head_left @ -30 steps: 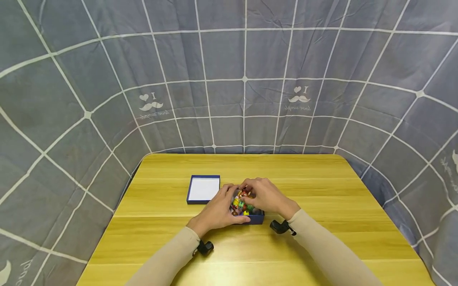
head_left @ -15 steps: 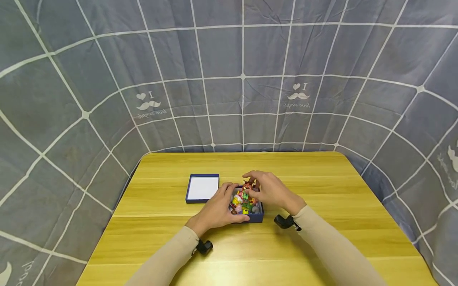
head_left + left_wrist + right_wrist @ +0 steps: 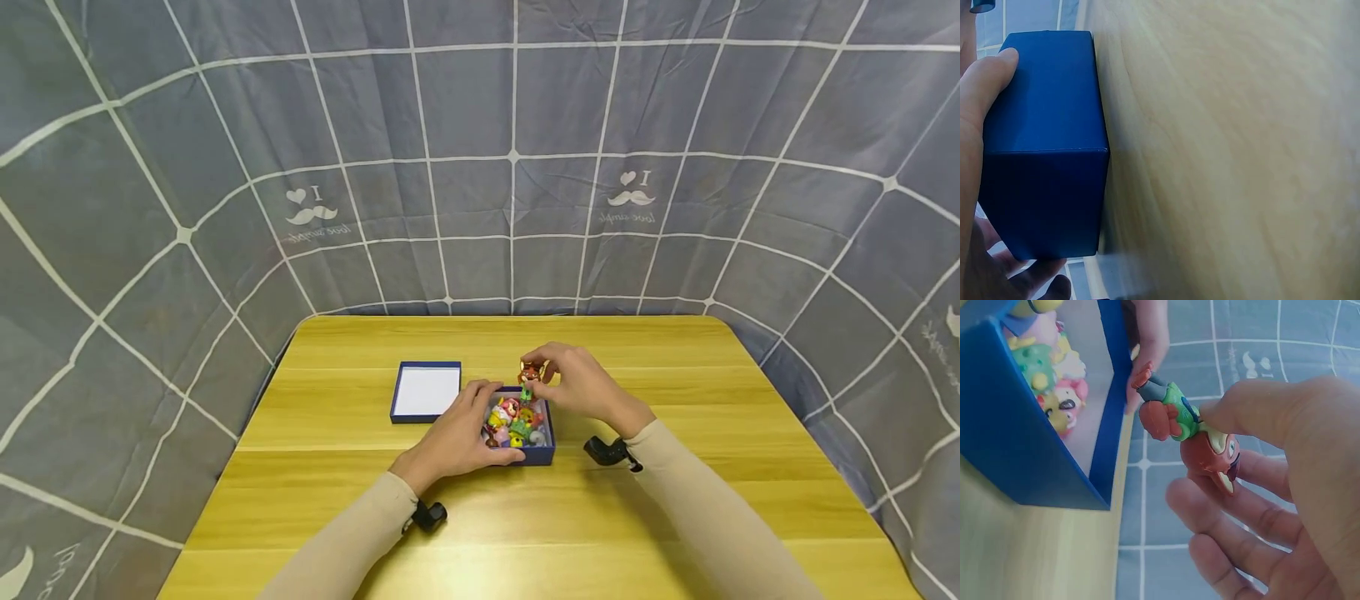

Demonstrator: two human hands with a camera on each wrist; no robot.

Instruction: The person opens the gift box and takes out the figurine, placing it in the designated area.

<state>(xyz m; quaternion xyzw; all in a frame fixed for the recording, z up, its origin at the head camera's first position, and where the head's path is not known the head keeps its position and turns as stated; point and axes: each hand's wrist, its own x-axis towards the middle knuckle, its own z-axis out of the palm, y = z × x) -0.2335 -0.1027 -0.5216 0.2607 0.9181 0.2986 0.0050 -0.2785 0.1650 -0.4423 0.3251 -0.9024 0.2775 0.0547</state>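
My right hand (image 3: 583,385) pinches a fox figurine (image 3: 1205,450) between thumb and fingers, above the far right corner of a blue box (image 3: 537,456). The fox has an orange-red head, a green shirt and grey trousers; in the right wrist view its feet point toward the box. Several small colourful toy figurines (image 3: 512,421) fill the box, with pink, yellow and green ones among them. My left hand (image 3: 463,433) grips the box from its left side. In the left wrist view its thumb lies on one wall (image 3: 1047,94) while the fingers reach round the opposite side.
A shallow blue lid (image 3: 426,392) with a white inside lies on the wooden table (image 3: 637,517), behind and left of the box. Grey checked cloth (image 3: 465,200) hangs around the table's far edge and sides. Each wrist wears a small black camera (image 3: 430,517).
My right hand has lifted the fox figurine up out of the box, moving away and slightly right. More of the remaining figurines show now. My left hand stays on the box.
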